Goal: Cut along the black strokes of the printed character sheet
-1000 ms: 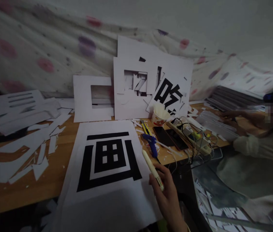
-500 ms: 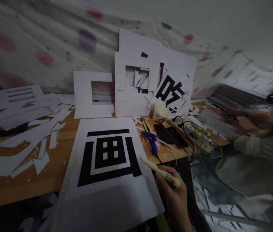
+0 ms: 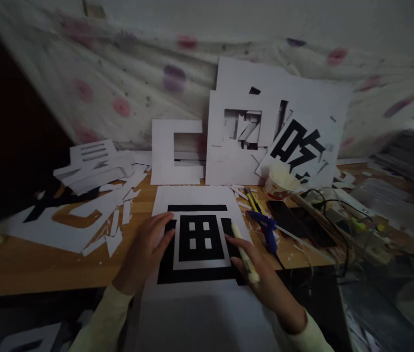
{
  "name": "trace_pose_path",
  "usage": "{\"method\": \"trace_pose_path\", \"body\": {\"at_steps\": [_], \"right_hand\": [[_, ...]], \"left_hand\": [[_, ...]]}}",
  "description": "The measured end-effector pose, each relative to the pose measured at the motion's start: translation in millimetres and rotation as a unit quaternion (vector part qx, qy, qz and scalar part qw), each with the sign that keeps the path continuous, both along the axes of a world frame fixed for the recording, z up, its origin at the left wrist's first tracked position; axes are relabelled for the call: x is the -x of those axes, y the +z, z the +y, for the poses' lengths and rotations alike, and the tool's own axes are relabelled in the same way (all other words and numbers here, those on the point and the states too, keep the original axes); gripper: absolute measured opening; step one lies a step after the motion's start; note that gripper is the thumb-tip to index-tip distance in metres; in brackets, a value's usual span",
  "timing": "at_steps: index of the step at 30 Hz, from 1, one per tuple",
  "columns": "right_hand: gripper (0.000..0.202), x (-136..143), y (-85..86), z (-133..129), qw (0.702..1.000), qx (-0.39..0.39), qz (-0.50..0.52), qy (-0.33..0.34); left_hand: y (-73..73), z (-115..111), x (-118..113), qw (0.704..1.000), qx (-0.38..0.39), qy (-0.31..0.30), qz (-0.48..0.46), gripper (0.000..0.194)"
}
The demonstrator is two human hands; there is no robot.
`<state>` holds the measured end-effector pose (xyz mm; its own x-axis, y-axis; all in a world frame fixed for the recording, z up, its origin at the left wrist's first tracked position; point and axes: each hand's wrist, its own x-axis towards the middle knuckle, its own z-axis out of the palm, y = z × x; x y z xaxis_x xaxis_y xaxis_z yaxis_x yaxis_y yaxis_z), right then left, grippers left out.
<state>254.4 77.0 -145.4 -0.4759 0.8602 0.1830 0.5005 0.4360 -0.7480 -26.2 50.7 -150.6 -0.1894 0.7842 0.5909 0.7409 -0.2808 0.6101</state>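
Where the character sheet [image 3: 203, 254] overhangs the wooden table's [image 3: 82, 276] near edge, the left hand [image 3: 143, 250] sits half-open, empty, over its left side; the right hand [image 3: 265, 278] curls round a pale yellow pen [image 3: 245, 259]; cut-out boards [image 3: 217, 166] stand far behind.

Rightward obstacle: glue gun [image 3: 267, 229] (corded)

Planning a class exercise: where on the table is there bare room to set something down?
Mostly bare: the table between its near edge and the scraps, left of the left hand. Narrower: between scraps and sheet. Crowded right side: glue gun, phones, cup.
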Motion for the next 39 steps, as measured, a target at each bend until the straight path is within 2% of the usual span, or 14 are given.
{"method": "trace_pose_path", "body": {"at_steps": [2, 4, 7, 9, 11, 14, 16, 18, 22, 27, 30, 34, 37, 39], "right_hand": [[0.04, 11, -13.9, 18, 0.99, -0.077, -0.106, 0.05], [0.05, 18, -29.6, 29, 0.973, -0.117, -0.182, 0.083], [0.058, 19, -46.8, 33, 0.957, -0.142, -0.231, 0.102], [0.057, 17, -51.3, 31, 0.956, -0.15, -0.234, 0.099], [0.057, 14, -51.8, 30, 0.956, -0.155, -0.23, 0.098], [0.055, 14, -50.1, 30, 0.955, -0.16, -0.228, 0.1], [0.055, 14, -49.2, 31, 0.955, -0.157, -0.232, 0.096], [0.054, 15, -48.3, 31, 0.956, -0.155, -0.233, 0.092], [0.054, 16, -47.7, 31, 0.957, -0.163, -0.222, 0.091], [0.055, 17, -49.0, 32, 0.949, -0.181, -0.241, 0.097], [0.046, 16, -35.7, 37, 0.953, -0.181, -0.224, 0.091], [0.016, 33, 15.3, 54, 0.983, -0.131, -0.118, 0.043], [0.027, 77, 54.6, 77, 0.999, -0.024, 0.039, 0.011], [0.035, 119, 64.1, 97, 0.972, 0.059, 0.226, 0.004]], "left_hand": [[-21.8, 4, 9, 0.981, 0.113, -0.05, 0.148, 0.052], [-44.2, 3, 11, 0.942, 0.198, -0.05, 0.265, 0.062], [-64.1, -3, 9, 0.925, 0.211, -0.024, 0.315, 0.062], [-63.3, -2, 10, 0.922, 0.212, -0.033, 0.322, 0.064], [-53.2, 10, 17, 0.918, 0.223, -0.064, 0.32, 0.059], [-32.4, 49, 35, 0.921, 0.223, -0.104, 0.303, 0.033], [-22.9, 82, 48, 0.939, 0.166, -0.082, 0.29, 0.031], [-20.4, 113, 58, 0.946, 0.145, -0.062, 0.285, 0.033], [-34.9, 147, 71, 0.947, 0.134, -0.053, 0.287, 0.031], [-59.1, 150, 79, 0.948, 0.139, -0.064, 0.281, 0.028], [-64.4, 150, 80, 0.95, 0.137, -0.071, 0.273, 0.028], [-64.1, 152, 80, 0.951, 0.135, -0.082, 0.267, 0.03], [-62.6, 151, 80, 0.951, 0.135, -0.084, 0.265, 0.031], [-62.2, 151, 80, 0.951, 0.134, -0.085, 0.264, 0.03]]}}
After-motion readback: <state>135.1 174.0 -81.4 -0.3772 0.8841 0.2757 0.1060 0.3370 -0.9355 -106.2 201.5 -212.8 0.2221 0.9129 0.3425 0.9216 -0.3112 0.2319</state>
